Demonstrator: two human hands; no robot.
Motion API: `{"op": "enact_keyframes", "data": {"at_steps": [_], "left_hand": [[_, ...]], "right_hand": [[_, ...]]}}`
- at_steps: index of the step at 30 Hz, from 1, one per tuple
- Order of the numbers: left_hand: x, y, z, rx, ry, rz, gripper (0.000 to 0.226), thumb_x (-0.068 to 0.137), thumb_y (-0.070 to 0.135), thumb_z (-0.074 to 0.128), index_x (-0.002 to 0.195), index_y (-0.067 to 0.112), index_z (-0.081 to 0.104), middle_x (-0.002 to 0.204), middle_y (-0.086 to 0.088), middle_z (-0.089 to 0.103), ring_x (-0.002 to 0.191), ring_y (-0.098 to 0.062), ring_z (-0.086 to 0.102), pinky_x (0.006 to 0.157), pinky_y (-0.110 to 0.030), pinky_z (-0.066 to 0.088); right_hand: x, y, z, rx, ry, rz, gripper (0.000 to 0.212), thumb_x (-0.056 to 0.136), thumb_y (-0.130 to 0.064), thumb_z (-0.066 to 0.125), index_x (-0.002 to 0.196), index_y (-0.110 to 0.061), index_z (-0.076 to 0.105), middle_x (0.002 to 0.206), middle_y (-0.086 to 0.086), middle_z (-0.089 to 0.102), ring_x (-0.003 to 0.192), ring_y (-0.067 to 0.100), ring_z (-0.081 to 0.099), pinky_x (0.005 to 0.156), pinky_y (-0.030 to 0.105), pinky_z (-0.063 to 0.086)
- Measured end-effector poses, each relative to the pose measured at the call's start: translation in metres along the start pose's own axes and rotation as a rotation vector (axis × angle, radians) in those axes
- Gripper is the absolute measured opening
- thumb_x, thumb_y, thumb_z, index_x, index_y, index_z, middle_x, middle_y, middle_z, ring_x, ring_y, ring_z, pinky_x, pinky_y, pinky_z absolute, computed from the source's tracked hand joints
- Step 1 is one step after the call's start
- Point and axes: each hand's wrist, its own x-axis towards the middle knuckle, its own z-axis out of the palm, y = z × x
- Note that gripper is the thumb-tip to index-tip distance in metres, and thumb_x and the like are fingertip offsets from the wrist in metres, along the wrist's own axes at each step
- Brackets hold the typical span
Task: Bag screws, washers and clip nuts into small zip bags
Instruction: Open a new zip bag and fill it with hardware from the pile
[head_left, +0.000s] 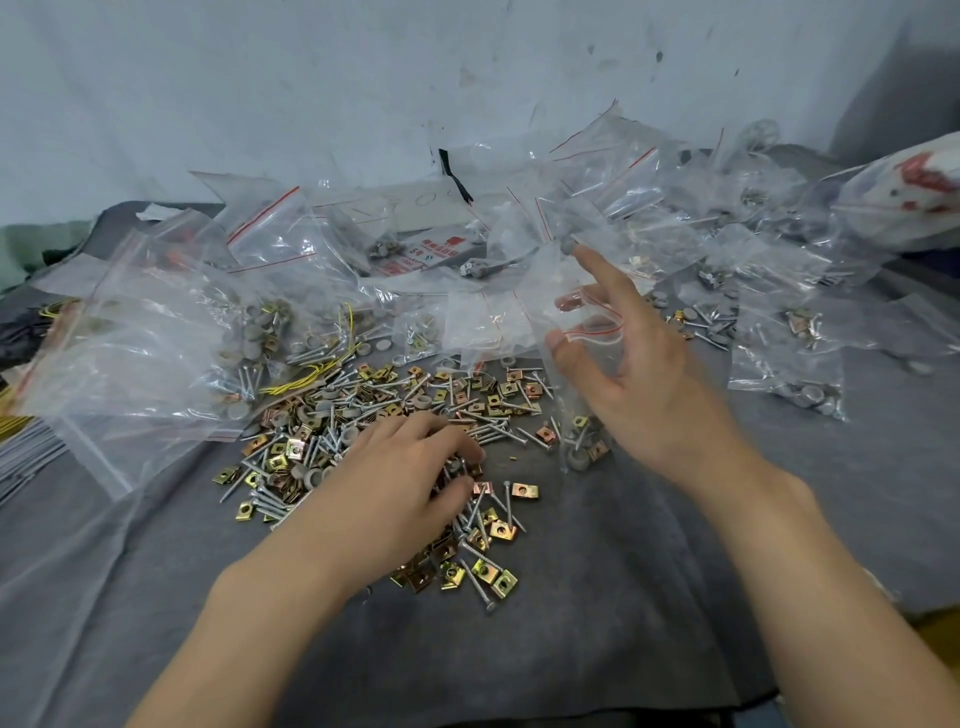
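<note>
- Left hand (410, 478) lies palm down on the pile (363, 410) of screws (488, 431), washers (423, 401) and clip nuts (503, 530), which spreads out under and all round it
- Its fingers curl into the pile, thumb and fingertips close together; whether they have hold of a piece I cannot tell
- Right hand (639, 379) is raised above and right of the pile, fingers spread, forefinger pointing up
- It holds a bag (592, 332) by its red-lined mouth between thumb and fingers; the bag hangs down left of the palm
- A few washers and clip nuts sit in the bag's bottom, just right of the left fingertips
- Filled bags (784, 364) lie well right of the right hand; big bags (156, 332) lie left of the pile
- All rests on a grey cloth (623, 571)
</note>
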Motion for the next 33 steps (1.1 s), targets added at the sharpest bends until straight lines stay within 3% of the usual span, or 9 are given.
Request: {"op": "enact_keyframes", "data": {"at_steps": [6,11,14,22,26,33], "left_hand": [[0.002,0.013,0.003,0.153,0.067,-0.06,0.025,0.1,0.048,0.036,0.122,0.04,0.046,0.131,0.015,0.046,0.122,-0.015,0.044,0.107,-0.033,0.033],[0.002,0.022,0.005,0.34,0.081,-0.102,0.033,0.101,0.05,0.031,0.125,0.033,0.046,0.134,0.008,0.046,0.123,-0.019,0.045,0.102,-0.037,0.04],[0.003,0.022,0.006,0.325,0.08,-0.094,0.033,0.102,0.048,0.031,0.128,0.034,0.048,0.142,0.009,0.041,0.128,-0.019,0.042,0.105,-0.037,0.038],[0.01,0.013,0.005,0.161,0.072,-0.015,0.024,0.103,0.043,0.037,0.12,0.038,0.052,0.132,0.017,0.047,0.123,-0.011,0.043,0.106,-0.03,0.03],[0.007,0.008,0.001,0.066,0.022,-0.008,0.026,0.101,0.04,0.044,0.125,0.042,0.054,0.14,0.02,0.043,0.132,-0.01,0.038,0.11,-0.031,0.028],[0.01,0.012,0.001,0.065,0.025,-0.018,0.023,0.101,0.042,0.045,0.121,0.039,0.055,0.135,0.017,0.045,0.127,-0.011,0.04,0.108,-0.032,0.028]], "right_hand": [[0.0,-0.001,0.0,-0.037,-0.007,-0.008,0.07,0.094,-0.064,0.047,0.155,-0.046,0.019,0.141,-0.014,0.056,0.134,-0.007,0.037,0.096,0.009,0.024],[0.0,-0.001,0.0,-0.014,-0.011,-0.017,0.071,0.091,-0.066,0.046,0.155,-0.044,0.022,0.141,-0.015,0.055,0.129,-0.007,0.045,0.096,0.006,0.026],[0.0,-0.001,-0.001,-0.016,-0.016,-0.02,0.07,0.093,-0.064,0.046,0.155,-0.043,0.022,0.141,-0.015,0.055,0.13,-0.007,0.044,0.098,0.01,0.029],[-0.001,0.0,-0.002,-0.007,-0.009,-0.013,0.07,0.093,-0.064,0.048,0.155,-0.045,0.022,0.138,-0.014,0.056,0.127,0.0,0.051,0.103,0.025,0.038],[-0.001,0.002,-0.002,-0.019,-0.007,-0.019,0.069,0.094,-0.064,0.047,0.155,-0.046,0.021,0.139,-0.014,0.056,0.127,0.0,0.051,0.1,0.022,0.036],[0.0,0.003,0.002,-0.028,0.005,-0.033,0.069,0.094,-0.063,0.047,0.155,-0.044,0.022,0.141,-0.013,0.056,0.133,-0.007,0.042,0.102,0.016,0.031]]}}
